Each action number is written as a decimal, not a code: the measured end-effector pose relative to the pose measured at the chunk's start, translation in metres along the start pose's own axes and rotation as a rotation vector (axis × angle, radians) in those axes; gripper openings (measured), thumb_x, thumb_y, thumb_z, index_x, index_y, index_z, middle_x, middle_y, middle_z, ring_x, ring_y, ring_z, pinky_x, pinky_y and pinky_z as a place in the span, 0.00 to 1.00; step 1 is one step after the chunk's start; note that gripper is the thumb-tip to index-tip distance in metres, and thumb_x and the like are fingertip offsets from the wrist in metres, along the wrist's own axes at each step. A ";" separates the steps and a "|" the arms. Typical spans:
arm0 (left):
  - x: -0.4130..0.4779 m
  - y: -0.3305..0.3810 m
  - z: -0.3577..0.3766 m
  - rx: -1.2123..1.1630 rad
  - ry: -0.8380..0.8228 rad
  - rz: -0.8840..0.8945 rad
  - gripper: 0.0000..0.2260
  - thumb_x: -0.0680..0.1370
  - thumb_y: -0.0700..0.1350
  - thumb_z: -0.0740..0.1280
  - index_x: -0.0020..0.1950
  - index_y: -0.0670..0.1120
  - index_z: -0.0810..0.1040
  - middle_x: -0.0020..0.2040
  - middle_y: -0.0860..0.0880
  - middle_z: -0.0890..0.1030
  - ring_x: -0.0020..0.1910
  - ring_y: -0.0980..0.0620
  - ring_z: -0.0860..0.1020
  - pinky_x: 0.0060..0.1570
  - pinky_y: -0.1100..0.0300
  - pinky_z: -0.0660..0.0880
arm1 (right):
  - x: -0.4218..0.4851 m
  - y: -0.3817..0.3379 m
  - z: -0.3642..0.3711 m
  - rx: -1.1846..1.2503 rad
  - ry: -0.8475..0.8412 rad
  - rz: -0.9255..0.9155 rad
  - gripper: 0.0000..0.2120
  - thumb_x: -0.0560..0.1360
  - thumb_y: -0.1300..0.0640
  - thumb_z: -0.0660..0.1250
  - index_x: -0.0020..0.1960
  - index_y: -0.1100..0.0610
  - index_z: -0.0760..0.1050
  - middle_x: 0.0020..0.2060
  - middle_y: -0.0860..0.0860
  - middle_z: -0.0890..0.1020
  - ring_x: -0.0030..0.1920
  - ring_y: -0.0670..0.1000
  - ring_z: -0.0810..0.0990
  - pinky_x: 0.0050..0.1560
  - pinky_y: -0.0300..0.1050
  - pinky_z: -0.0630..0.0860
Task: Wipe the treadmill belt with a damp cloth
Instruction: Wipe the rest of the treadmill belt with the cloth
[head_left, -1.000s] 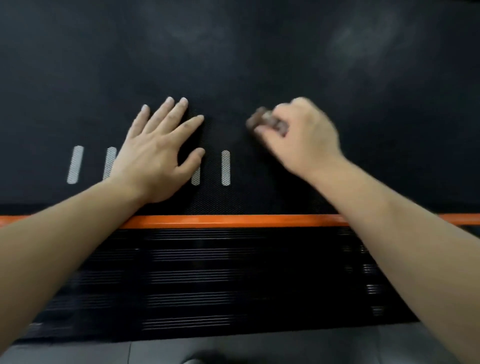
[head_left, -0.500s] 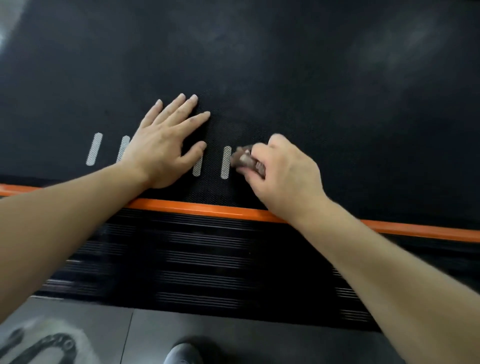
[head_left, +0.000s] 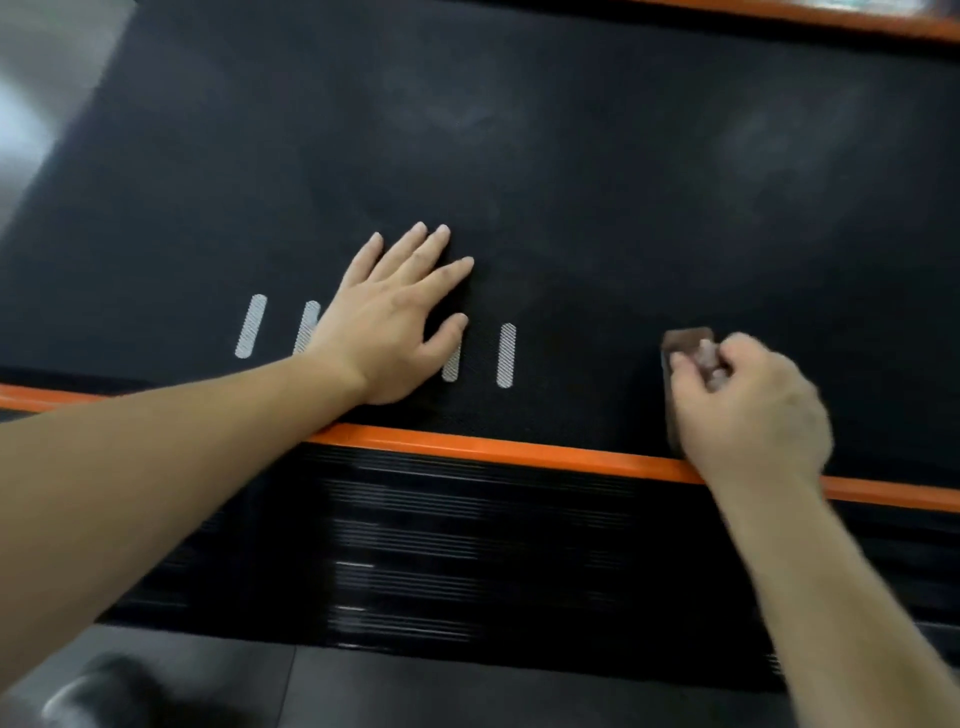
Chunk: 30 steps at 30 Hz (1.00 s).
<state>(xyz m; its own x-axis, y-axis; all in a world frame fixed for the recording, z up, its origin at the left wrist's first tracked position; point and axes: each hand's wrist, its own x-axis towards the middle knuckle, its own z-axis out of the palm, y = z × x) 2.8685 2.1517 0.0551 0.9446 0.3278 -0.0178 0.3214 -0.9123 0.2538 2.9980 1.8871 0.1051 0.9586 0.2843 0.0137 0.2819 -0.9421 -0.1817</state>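
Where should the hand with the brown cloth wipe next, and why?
Probably push away from the orange edge strip. The right hand holds the cloth low on the belt, and pale dusty smudges show farther up. The left hand lies flat.

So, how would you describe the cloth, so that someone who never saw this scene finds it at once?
Find the black belt, edged by an orange strip on the near side. Just above that strip, right of the white dashes, the right hand is closed on the cloth. It is the only brownish thing on the belt; the left hand lies flat and empty.
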 end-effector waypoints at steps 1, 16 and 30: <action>0.000 -0.001 0.000 -0.005 0.002 0.009 0.29 0.80 0.61 0.50 0.81 0.55 0.60 0.84 0.50 0.53 0.83 0.52 0.46 0.80 0.46 0.41 | -0.010 -0.015 0.005 -0.025 0.024 0.017 0.13 0.78 0.44 0.63 0.47 0.54 0.73 0.46 0.59 0.78 0.42 0.62 0.76 0.40 0.48 0.65; -0.029 -0.126 -0.032 -0.009 -0.100 0.345 0.30 0.81 0.62 0.48 0.82 0.54 0.61 0.84 0.49 0.52 0.83 0.52 0.46 0.80 0.53 0.43 | -0.033 -0.171 0.055 0.164 -0.084 -0.465 0.13 0.75 0.43 0.69 0.40 0.50 0.71 0.39 0.47 0.69 0.39 0.53 0.74 0.38 0.44 0.66; -0.026 -0.128 -0.025 -0.063 -0.008 0.389 0.32 0.80 0.61 0.52 0.78 0.43 0.68 0.81 0.45 0.61 0.82 0.48 0.54 0.81 0.50 0.49 | -0.001 -0.164 0.044 0.035 0.134 -0.143 0.12 0.76 0.43 0.67 0.42 0.52 0.74 0.40 0.52 0.72 0.44 0.60 0.77 0.38 0.47 0.67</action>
<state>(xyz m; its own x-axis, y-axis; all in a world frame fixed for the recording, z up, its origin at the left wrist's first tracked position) 2.8013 2.2664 0.0475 0.9956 -0.0414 0.0839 -0.0650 -0.9511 0.3018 2.9488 2.0494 0.0919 0.9061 0.3866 0.1721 0.4166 -0.8862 -0.2026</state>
